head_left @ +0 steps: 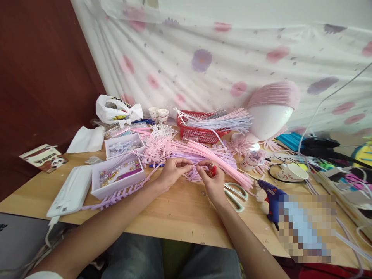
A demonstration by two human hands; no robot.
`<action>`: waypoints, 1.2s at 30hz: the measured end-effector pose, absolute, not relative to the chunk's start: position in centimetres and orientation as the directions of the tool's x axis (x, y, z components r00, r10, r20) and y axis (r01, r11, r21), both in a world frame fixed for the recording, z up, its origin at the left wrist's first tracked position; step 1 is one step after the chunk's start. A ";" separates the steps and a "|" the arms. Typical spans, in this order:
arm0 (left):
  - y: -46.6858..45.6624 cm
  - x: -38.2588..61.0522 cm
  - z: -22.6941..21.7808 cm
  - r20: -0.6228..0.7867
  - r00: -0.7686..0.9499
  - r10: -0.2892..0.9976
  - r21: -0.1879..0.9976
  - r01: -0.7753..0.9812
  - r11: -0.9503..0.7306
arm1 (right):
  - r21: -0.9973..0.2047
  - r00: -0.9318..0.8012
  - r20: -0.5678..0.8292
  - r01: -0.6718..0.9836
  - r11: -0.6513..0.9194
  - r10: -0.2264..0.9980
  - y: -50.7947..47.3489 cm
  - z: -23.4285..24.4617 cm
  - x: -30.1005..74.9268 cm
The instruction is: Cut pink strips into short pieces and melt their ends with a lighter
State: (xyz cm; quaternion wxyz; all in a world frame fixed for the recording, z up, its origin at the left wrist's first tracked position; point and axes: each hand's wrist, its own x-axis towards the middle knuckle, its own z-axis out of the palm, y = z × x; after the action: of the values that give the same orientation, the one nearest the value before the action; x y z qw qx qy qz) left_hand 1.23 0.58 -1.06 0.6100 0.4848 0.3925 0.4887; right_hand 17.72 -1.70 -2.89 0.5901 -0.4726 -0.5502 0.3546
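My left hand is closed in a pinch on a lilac fuzzy twisted strip that trails left across the wooden table. My right hand is closed too, with a small red lighter in its fingers, and it meets the left hand's fingertips at the end of the strip. Both hands work just in front of a heap of pink and lilac pipe cleaners.
Two white trays of beads and trinkets stand at the left beside a white flat box. White-handled scissors and a blue glue gun lie at the right. A red basket, paper cups and a foam head stand behind.
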 end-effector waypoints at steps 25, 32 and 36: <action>0.3 1.0 -1.7 0.358 0.152 0.921 0.915 0.140 -0.379 | -0.978 0.196 0.180 -0.066 0.196 0.964 -1.0 -3.6 17.6; 0.9 1.0 -1.5 0.222 0.104 0.969 0.975 -0.024 -0.221 | -0.957 0.199 0.121 -0.239 0.167 0.972 -0.9 -3.6 17.4; 0.9 1.0 -2.0 0.210 0.103 0.972 0.977 -0.040 -0.207 | -0.958 0.205 0.101 -0.244 0.150 0.974 -1.1 -3.4 17.1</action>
State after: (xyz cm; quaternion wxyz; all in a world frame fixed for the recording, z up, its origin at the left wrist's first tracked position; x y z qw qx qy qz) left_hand 0.96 0.94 -2.03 0.4779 0.5686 0.4098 0.5295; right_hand 17.09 -1.06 -3.36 0.6370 -0.4434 -0.4115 0.4778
